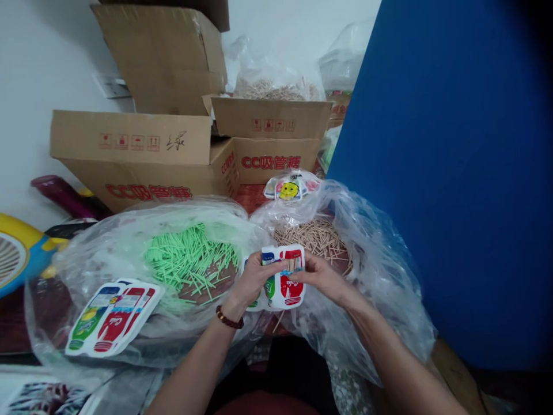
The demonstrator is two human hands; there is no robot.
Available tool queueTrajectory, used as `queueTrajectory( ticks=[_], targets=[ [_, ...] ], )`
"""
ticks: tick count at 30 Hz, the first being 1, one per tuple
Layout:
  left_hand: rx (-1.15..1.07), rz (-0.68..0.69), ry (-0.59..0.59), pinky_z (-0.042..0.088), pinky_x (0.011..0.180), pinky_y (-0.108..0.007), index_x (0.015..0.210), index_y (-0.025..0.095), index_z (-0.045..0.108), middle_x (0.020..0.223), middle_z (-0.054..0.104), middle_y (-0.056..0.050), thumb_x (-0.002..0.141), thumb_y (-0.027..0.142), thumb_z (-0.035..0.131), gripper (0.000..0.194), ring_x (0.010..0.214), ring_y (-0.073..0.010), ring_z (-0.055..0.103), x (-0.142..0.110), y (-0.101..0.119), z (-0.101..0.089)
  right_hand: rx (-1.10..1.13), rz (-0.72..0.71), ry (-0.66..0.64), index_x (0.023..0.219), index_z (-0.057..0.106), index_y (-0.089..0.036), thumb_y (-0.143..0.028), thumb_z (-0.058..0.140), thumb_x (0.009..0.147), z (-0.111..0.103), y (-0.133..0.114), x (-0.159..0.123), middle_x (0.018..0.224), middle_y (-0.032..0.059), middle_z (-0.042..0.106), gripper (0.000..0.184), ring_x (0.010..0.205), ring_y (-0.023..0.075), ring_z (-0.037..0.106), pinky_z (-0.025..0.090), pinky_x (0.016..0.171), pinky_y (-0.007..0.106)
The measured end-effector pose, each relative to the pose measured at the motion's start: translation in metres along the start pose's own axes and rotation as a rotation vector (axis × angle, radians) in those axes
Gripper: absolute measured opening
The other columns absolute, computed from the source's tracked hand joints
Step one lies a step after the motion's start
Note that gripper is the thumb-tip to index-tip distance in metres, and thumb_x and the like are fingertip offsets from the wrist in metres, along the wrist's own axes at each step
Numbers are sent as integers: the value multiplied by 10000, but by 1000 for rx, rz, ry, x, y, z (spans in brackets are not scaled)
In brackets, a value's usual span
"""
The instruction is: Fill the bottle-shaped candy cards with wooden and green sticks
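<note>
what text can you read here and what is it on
"CC吸管糖", red print, on the middle box.
"CC吸管糖" again, red, partly hidden by plastic, on the left box.
Red handling signs and a black scrawl on the boxes: too small to read.
Print on the packet held by the left hand and right hand, and on the packet stack: blurred.

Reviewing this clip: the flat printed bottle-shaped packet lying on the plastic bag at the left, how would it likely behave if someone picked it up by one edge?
The printed packet looks thin and flat, so it is probably light and would flex rather than stay rigid. Its surface seems glossy, so it may slip between fingertips. It rests on the loose clear bag of green sticks, so a push would likely slide it or crumple the film beneath.
</note>
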State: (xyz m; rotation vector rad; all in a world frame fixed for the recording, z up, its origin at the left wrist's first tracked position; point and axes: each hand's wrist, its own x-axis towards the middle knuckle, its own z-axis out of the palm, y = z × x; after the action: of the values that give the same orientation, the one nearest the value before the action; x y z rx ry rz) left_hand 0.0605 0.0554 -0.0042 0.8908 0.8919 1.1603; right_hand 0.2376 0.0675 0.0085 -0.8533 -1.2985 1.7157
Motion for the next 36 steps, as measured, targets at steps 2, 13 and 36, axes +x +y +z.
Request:
queueTrajectory(
  ticks=[2,13,36],
  targets=[
    [20,-43,-5,511,613,-277,837,131,678,722,716,-9,595,257,840,316,597,-153,637,-5,3,-4,47,33,14,932,697,-188,-218,790,632,9,11,-3,822,-14,734,316,689,149,662,523,716,295],
    [110,-78,7,518,612,-280,818,109,706,723,729,-49,623,268,807,271,593,-166,650,-17,5,-10,49,14,208,820,705,-190,-273,815,585,29,23,-3,749,-2,733,272,642,177,657,532,642,309],
    [-41,-56,273,580,652,-316,914,132,701,867,769,-68,628,239,816,327,682,-214,713,-39,5,-48,-1372,-365,-477,898,610,-202,-187,532,849,39,61,-33,1020,37,647,94,755,160,594,399,599,242]
  ],
)
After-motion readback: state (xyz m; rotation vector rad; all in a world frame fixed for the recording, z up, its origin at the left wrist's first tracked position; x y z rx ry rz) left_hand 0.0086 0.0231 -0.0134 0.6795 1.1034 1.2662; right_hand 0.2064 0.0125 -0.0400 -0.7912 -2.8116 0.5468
